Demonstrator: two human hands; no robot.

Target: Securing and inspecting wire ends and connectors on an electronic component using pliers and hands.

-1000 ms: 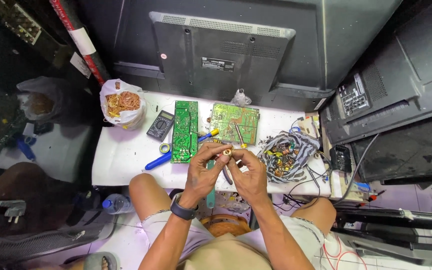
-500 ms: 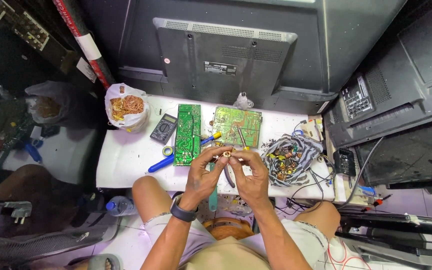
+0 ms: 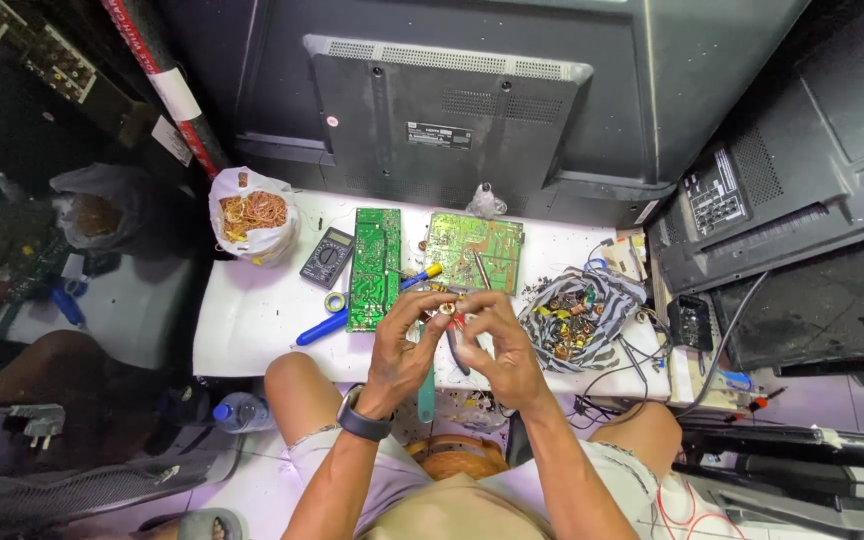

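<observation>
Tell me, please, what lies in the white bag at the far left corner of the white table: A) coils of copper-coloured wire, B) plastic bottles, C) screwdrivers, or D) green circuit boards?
A: the open white bag shows a tangle of copper-coloured wire inside, while the two green circuit boards lie flat on the white table beside the multimeter.

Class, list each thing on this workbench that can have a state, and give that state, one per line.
Left hand: pinching a small part.
Right hand: gripping the small part too.
Plastic bag: open, holding copper wire.
Narrow circuit board: lying flat.
Multimeter: lying flat, unused.
</observation>
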